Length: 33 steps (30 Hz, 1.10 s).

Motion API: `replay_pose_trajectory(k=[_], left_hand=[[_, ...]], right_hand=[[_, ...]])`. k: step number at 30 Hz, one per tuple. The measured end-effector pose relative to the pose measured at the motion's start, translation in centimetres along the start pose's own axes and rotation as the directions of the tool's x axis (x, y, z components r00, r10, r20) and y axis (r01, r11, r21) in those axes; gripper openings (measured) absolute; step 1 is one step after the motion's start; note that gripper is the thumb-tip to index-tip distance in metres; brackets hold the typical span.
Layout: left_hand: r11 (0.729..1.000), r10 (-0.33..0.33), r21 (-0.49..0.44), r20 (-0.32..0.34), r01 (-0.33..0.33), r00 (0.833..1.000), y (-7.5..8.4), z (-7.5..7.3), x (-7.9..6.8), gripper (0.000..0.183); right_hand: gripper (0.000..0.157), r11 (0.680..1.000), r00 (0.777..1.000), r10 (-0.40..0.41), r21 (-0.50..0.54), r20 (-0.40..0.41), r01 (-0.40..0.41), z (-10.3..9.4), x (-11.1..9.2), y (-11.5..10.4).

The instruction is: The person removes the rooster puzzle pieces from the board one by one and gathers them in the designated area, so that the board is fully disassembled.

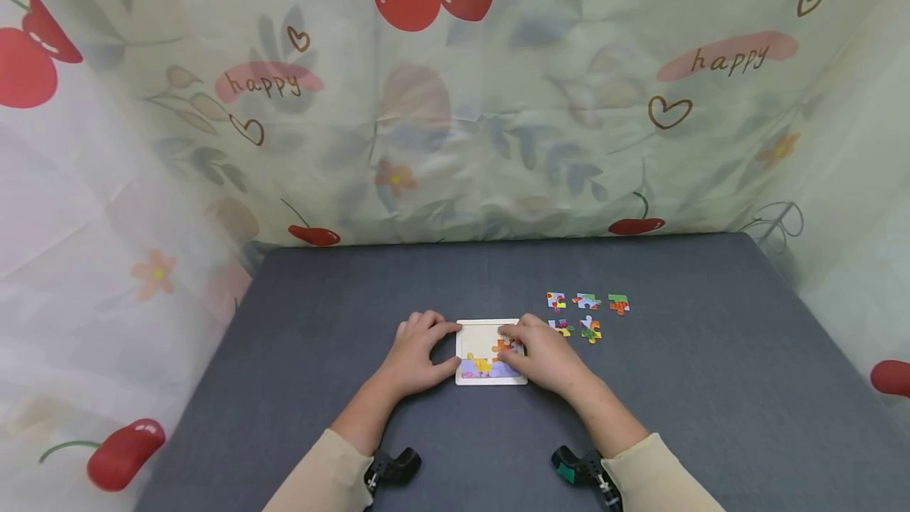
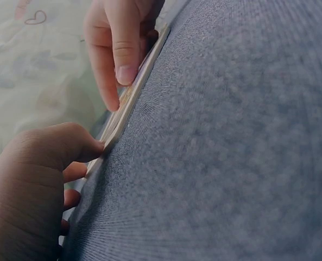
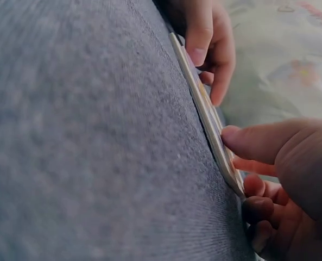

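Observation:
A small square jigsaw tray (image 1: 490,322) with a pale rim lies flat on the table. Joined pieces (image 1: 486,368) in purple and yellow fill its lower part. My left hand (image 1: 418,358) rests at the tray's left edge, thumb below and index finger near the upper corner. My right hand (image 1: 547,354) reaches over the right rim and pinches an orange puzzle piece (image 1: 502,345) between thumb and index finger, inside the tray. That hand partly covers the piece. The right wrist view shows the thumb (image 3: 234,136) low against the tray; the piece is hard to make out there.
Several loose puzzle pieces, among them a green-and-orange piece (image 1: 618,303) and a multicoloured piece (image 1: 590,329), lie on the grey table (image 1: 341,299) beyond and right of the right hand. A patterned curtain (image 1: 455,141) hangs behind the table's far edge.

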<state>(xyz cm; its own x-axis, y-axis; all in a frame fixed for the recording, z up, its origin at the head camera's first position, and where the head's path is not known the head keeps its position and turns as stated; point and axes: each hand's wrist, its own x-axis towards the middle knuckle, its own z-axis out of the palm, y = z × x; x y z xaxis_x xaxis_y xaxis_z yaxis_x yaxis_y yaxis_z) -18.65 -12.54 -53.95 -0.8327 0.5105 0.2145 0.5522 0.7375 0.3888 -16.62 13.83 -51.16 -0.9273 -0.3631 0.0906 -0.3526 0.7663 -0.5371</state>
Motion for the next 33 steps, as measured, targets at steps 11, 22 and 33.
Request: replay_pose_trajectory(k=[11,22,33], left_hand=[[1.000,-0.004,0.008,0.000,0.004,1.000,-0.1,0.1,0.0,0.051],[1.000,-0.004,0.006,0.003,0.004,1.000,-0.2,0.1,0.0,0.051],[1.000,-0.008,0.006,0.014,0.008,1.000,0.0,-0.1,0.0,0.051]], right_hand=[[0.019,0.999,0.999,0.046,0.025,-0.026,-0.046,0.5,0.3,0.1],[0.018,0.988,0.992,0.119,0.100,-0.044,-0.114,0.4,0.2,-0.1],[0.033,0.983,0.996,-0.011,0.182,0.093,-0.006,-1.4,0.0,0.7]])
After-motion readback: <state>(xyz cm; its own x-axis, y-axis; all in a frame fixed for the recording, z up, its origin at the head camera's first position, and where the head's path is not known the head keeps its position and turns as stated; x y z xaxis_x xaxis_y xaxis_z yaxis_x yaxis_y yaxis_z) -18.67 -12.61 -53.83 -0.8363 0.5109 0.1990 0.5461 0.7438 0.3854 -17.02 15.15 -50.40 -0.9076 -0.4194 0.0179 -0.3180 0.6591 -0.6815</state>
